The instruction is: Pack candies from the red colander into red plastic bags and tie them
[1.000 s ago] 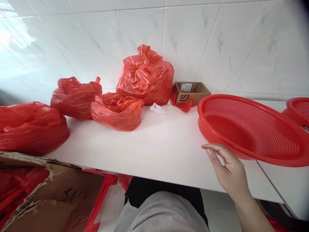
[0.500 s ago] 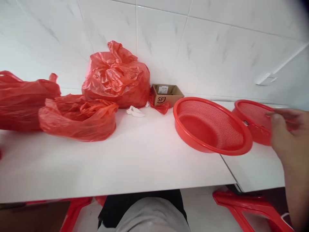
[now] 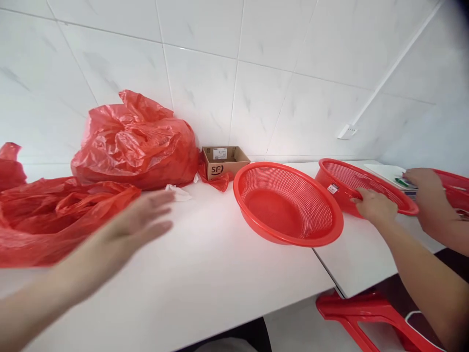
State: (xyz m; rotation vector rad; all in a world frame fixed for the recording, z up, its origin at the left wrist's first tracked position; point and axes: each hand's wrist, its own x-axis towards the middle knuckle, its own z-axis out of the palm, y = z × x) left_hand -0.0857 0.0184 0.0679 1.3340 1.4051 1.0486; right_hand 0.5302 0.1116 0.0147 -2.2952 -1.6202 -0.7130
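Observation:
My right hand [image 3: 373, 205] is closed on the near rim of a smaller red mesh colander [image 3: 351, 177], which is tilted on the right-hand white table. A larger red colander [image 3: 293, 240] sits just left of it, empty, at the table seam. My left hand [image 3: 142, 221] hovers over the white tabletop with its fingers stretched out. It holds nothing, is blurred by motion, and is close to a flattened red plastic bag [image 3: 47, 215]. Another person's hand [image 3: 425, 193] reaches in from the right edge at the smaller colander's far rim.
A full red bag [image 3: 135, 142] stands against the tiled wall, beside a small open cardboard box [image 3: 224, 161] and a crumpled white tissue [image 3: 179, 193]. Another red basket [image 3: 458, 188] shows at the far right. A red stool [image 3: 366, 315] is under the table.
The view has swung right. My right hand went from hovering near the smaller colander to gripping its rim. My left hand came into view over the table, and another person's hand appeared.

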